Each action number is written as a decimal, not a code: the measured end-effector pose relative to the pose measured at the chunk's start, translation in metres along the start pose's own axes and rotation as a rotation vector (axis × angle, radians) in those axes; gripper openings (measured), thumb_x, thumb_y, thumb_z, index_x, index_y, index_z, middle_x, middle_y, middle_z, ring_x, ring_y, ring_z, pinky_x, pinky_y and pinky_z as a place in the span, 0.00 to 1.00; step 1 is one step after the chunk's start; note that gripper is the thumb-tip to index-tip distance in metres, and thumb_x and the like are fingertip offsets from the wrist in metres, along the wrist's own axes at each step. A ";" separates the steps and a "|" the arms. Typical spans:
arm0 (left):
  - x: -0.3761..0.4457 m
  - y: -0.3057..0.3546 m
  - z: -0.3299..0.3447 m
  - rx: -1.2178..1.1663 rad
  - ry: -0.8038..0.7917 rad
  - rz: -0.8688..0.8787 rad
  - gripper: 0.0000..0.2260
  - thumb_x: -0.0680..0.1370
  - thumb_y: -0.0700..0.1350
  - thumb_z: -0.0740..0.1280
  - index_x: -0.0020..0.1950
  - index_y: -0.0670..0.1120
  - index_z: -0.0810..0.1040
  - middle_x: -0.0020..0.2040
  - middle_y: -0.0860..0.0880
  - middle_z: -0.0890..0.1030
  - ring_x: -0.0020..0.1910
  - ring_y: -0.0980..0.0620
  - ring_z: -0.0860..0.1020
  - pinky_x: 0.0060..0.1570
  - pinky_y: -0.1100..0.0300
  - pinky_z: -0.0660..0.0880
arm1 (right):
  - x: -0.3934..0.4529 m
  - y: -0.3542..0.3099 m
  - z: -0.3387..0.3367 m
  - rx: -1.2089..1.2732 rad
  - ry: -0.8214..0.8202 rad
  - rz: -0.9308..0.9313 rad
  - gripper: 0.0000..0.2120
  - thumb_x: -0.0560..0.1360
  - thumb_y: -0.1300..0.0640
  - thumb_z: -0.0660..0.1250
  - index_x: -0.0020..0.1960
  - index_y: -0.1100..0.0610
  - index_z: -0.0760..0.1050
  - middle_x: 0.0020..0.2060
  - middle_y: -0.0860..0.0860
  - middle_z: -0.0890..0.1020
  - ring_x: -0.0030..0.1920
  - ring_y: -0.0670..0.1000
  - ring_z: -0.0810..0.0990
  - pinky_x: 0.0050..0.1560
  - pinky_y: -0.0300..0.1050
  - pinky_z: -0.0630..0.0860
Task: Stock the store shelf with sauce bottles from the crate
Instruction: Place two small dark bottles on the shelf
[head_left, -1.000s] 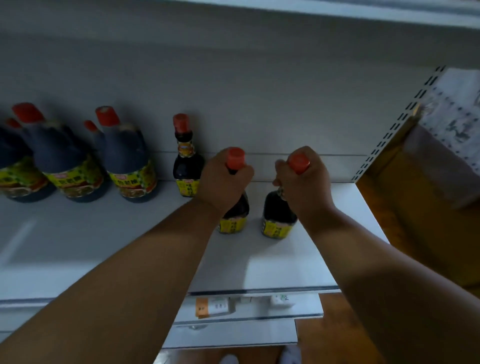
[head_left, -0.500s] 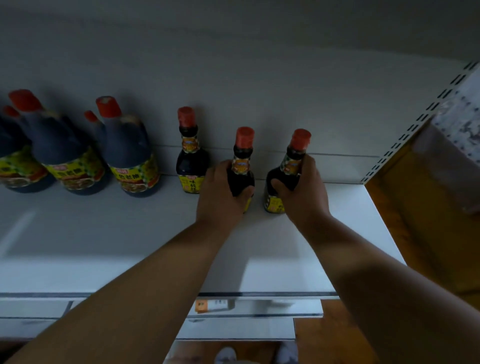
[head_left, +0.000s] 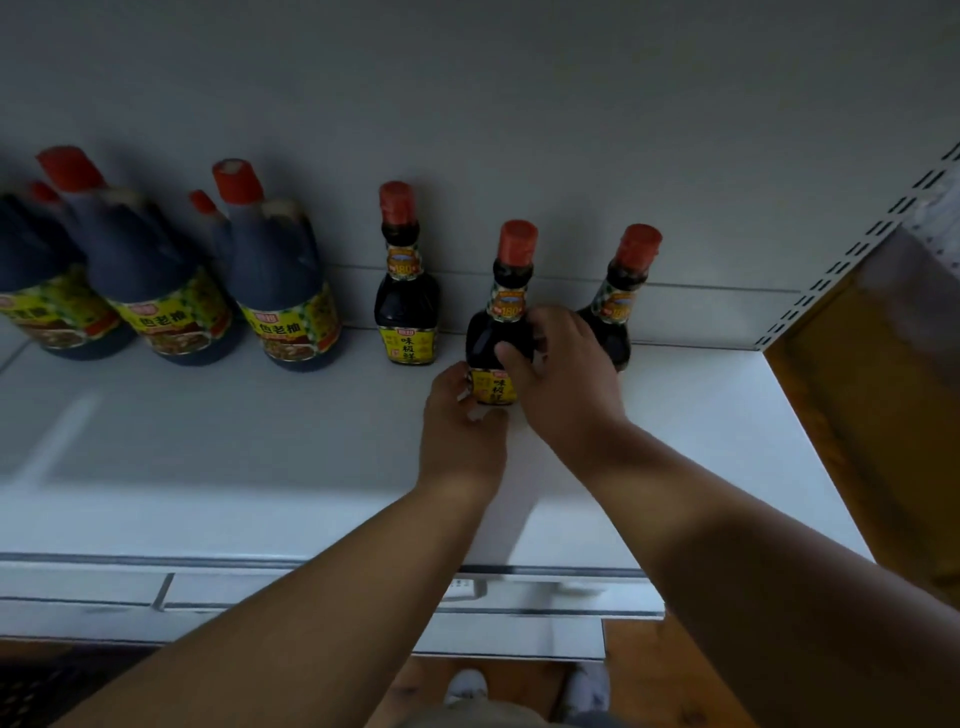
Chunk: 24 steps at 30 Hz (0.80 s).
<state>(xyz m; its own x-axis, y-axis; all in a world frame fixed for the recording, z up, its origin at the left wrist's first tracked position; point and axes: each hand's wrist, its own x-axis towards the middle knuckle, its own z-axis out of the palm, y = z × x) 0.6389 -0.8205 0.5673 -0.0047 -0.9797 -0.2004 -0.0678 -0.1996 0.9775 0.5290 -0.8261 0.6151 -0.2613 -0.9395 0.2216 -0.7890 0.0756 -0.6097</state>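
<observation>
Head view: you're working white shelf (head_left: 208, 467), big jugs (head_left: 283, 291) at far left. Middle bottle (head_left: 501, 322) standing forward of its neighbours. Right hand (head_left: 563, 384) gripping its body, left hand (head_left: 460, 415) pinching its base. Twisting too hard risks tipping it, or knocking right bottle (head_left: 618, 312) over.

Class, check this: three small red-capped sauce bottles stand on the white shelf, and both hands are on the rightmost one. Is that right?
Not quite. Both hands are on the middle small bottle, not the rightmost. The head view shows the right hand wrapped round its body and the left hand at its base. The rightmost small bottle stands behind the right hand. Three small red-capped bottles on the white shelf is correct.
</observation>
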 end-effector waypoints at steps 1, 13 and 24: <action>0.001 0.001 0.000 0.000 -0.005 0.003 0.22 0.77 0.31 0.61 0.60 0.57 0.69 0.51 0.62 0.74 0.49 0.63 0.75 0.46 0.72 0.69 | 0.004 -0.002 0.001 -0.017 -0.010 0.017 0.18 0.77 0.48 0.67 0.63 0.53 0.71 0.58 0.51 0.76 0.55 0.53 0.77 0.50 0.44 0.72; 0.037 0.010 0.007 0.016 -0.020 0.047 0.14 0.75 0.39 0.64 0.59 0.49 0.78 0.49 0.54 0.83 0.47 0.60 0.80 0.43 0.65 0.69 | 0.050 -0.017 0.013 -0.126 -0.013 0.174 0.15 0.78 0.52 0.66 0.61 0.59 0.70 0.58 0.56 0.75 0.55 0.58 0.77 0.45 0.45 0.68; 0.042 0.008 0.008 0.021 -0.005 0.077 0.14 0.77 0.39 0.65 0.61 0.48 0.78 0.51 0.53 0.82 0.44 0.68 0.78 0.41 0.74 0.70 | 0.053 -0.022 0.010 -0.124 -0.040 0.195 0.16 0.78 0.53 0.66 0.62 0.59 0.69 0.59 0.55 0.75 0.58 0.58 0.76 0.47 0.44 0.66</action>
<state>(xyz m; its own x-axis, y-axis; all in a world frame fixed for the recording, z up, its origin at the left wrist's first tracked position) 0.6303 -0.8625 0.5659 -0.0156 -0.9920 -0.1253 -0.0883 -0.1234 0.9884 0.5379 -0.8814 0.6322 -0.3952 -0.9154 0.0766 -0.7885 0.2953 -0.5396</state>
